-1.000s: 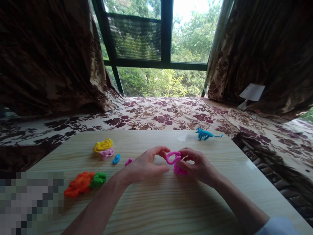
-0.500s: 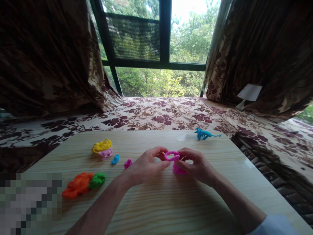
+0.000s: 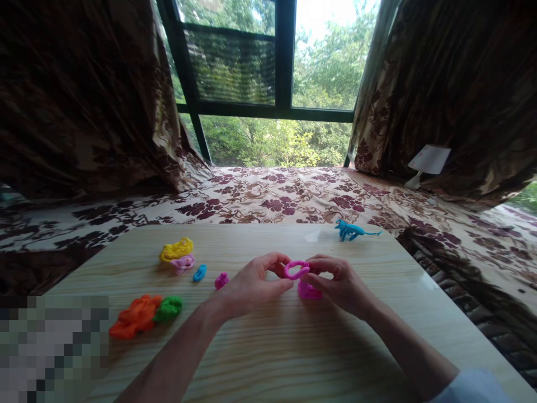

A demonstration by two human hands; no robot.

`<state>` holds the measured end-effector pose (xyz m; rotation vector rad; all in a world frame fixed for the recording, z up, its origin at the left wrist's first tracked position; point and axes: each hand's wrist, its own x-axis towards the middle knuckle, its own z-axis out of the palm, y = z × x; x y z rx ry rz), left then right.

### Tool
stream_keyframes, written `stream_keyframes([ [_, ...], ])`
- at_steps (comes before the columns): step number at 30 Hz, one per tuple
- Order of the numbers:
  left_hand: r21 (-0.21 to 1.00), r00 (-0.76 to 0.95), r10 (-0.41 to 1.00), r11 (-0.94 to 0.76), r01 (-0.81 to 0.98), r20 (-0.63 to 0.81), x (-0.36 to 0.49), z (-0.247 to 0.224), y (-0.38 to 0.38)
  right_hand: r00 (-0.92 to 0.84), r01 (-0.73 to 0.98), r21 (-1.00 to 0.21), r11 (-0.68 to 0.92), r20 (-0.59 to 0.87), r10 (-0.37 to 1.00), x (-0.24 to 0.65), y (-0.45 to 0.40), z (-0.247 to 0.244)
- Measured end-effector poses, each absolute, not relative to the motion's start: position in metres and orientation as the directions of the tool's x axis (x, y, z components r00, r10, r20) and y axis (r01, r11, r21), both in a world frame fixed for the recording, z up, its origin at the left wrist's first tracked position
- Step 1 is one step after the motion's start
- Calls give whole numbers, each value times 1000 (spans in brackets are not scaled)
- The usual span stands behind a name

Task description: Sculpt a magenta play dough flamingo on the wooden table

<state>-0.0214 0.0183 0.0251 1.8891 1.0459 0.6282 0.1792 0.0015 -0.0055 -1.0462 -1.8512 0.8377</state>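
Head view: right hand, fingers bent, pinches the pink ring; left hand curves at its left edge, whether gripping cannot be told.

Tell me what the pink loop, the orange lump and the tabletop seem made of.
Pink loop: probably modelling clay, smooth, rolled into a rounded strand.
Orange lump: likely similar clay, mostly matte, with a soft, uneven, folded surface.
Tabletop: wood or wood-look laminate, pale with streaky grain; glossy highlights suggest a sealed finish.
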Motion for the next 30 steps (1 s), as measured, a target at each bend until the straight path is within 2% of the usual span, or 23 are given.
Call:
stream_keyframes([
  [18, 872, 521, 853, -276, 405, 28, -23, 22, 19, -302, 404, -784, 471, 371, 878, 181, -1, -1],
  [30, 856, 519, 855, -275, 437, 10, -21, 23, 18, -262, 370, -809, 456, 380, 887, 179, -1, -1],
])
